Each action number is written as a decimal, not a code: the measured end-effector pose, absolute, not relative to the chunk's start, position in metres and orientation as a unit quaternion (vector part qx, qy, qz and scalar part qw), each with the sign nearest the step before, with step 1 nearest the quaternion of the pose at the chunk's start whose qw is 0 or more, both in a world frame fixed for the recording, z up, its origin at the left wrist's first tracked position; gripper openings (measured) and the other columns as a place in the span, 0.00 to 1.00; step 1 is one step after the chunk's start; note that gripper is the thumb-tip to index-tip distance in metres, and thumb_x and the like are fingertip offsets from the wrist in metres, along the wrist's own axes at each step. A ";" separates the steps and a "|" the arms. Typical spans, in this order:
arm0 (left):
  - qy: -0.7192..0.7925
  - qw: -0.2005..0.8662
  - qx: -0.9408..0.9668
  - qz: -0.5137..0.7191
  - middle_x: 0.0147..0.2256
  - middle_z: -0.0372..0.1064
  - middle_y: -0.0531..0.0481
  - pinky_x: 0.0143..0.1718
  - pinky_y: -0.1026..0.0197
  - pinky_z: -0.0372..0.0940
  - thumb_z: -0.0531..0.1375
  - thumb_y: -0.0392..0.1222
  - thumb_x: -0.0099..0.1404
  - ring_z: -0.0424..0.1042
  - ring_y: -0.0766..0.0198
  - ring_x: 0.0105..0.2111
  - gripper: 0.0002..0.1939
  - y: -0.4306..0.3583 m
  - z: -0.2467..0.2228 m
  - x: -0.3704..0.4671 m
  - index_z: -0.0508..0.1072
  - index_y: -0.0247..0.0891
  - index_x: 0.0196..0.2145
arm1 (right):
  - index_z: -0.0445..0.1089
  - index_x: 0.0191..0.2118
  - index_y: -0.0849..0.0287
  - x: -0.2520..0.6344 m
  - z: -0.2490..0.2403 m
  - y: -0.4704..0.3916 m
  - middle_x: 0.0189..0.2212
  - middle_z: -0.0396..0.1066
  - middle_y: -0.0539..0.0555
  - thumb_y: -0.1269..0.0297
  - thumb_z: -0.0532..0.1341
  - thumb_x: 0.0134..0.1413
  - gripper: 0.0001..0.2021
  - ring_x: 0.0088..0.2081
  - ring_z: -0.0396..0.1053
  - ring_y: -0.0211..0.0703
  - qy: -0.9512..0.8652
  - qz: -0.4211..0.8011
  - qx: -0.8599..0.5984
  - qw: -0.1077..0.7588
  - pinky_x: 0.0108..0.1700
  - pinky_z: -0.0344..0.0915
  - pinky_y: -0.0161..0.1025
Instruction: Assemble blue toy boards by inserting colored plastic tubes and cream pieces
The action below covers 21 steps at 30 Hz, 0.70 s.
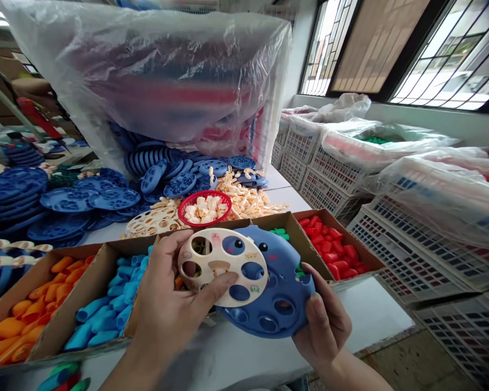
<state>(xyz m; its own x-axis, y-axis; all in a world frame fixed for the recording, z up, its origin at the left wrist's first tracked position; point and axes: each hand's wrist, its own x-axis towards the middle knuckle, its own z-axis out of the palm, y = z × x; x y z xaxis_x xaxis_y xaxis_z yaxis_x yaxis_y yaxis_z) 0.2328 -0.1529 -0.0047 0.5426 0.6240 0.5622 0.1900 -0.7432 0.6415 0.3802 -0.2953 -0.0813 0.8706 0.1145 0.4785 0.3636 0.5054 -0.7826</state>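
Between thumb and fingers, my left hand (175, 293) holds a round cream plastic disc (249, 255) with several large holes and small printed animal pictures. A larger blue plastic disc (283, 260) with a printed face and round holes is gripped at its right edge by my right hand (326, 320). The cream disc lies in front of the blue one and overlaps its left part. Whether the two are joined or only touching, I cannot tell. Both are held tilted over the table's near side, in front of the cardboard boxes.
Cardboard boxes hold orange pieces (36, 304), light blue pieces (110, 304) and red pieces (334, 247). Behind them stand a red basket (182, 214) of cream pieces, loose cream parts (244, 195) and stacked blue discs (12, 201). White crates (399, 250) line the right side.
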 end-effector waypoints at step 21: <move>0.082 0.136 0.923 0.349 0.46 0.75 0.45 0.44 0.54 0.77 0.68 0.47 0.66 0.78 0.51 0.44 0.17 -0.143 0.023 0.225 0.74 0.49 0.52 | 0.76 0.59 0.49 0.381 -0.088 -0.299 0.39 0.82 0.52 0.61 0.63 0.67 0.17 0.33 0.80 0.43 -0.405 -0.055 -0.532 0.742 0.35 0.76 0.34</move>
<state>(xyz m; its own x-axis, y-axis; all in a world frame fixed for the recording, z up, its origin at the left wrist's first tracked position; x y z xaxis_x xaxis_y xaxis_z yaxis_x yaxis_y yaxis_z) 0.2254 -0.1429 0.0227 0.7424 0.2466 0.6229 0.0569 -0.9497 0.3081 0.3806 -0.2992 -0.0882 0.6666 0.3484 0.6591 0.5126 0.4277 -0.7445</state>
